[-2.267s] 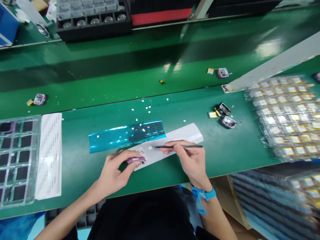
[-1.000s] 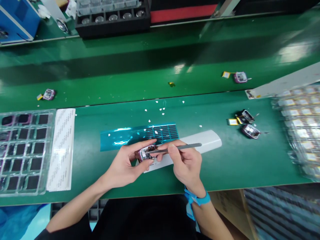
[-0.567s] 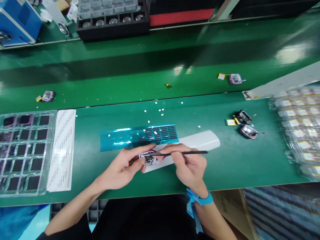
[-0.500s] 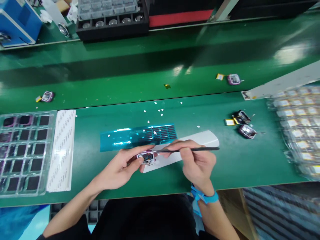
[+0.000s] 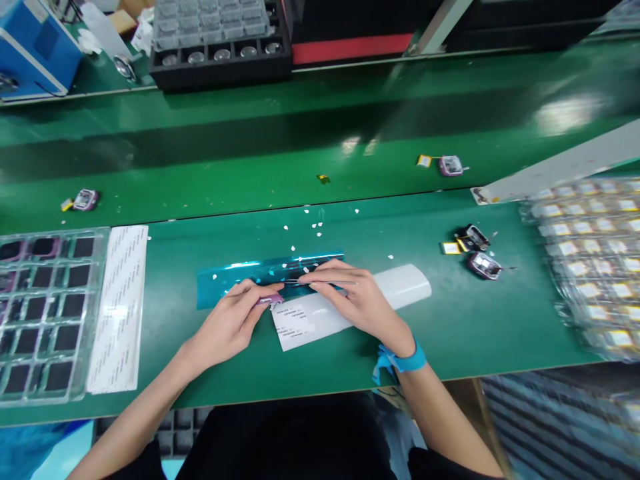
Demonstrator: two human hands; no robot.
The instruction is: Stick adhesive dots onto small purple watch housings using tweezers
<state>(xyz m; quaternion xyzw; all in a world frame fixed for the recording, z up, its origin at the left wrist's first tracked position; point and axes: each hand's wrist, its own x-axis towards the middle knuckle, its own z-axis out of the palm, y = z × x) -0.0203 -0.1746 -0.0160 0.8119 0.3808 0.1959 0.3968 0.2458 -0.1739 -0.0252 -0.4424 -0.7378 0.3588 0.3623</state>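
Note:
My left hand (image 5: 227,327) is closed on a small purple device housing (image 5: 270,300), which is tilted so that its inside is mostly hidden. Thin tweezers (image 5: 335,281) are pinched in my right hand (image 5: 357,300), their tips pointing left toward the housing, over a blue film strip (image 5: 210,293). Below my right hand lies a white label sheet (image 5: 295,330), its far end curled up at the right. Small white bits are scattered on and behind the blue film.
Clear trays stand at the left (image 5: 50,393) and right (image 5: 590,267). A white sheet stack (image 5: 117,320) adjoins the left one. Opened devices (image 5: 484,265) lie right of centre, others (image 5: 451,165) farther back. A slanted white post (image 5: 550,163) rises at right.
My left hand has tipped the housing and shifted left. My right hand has moved left and up with the tweezers, now over the blue film. The whole view has shifted slightly.

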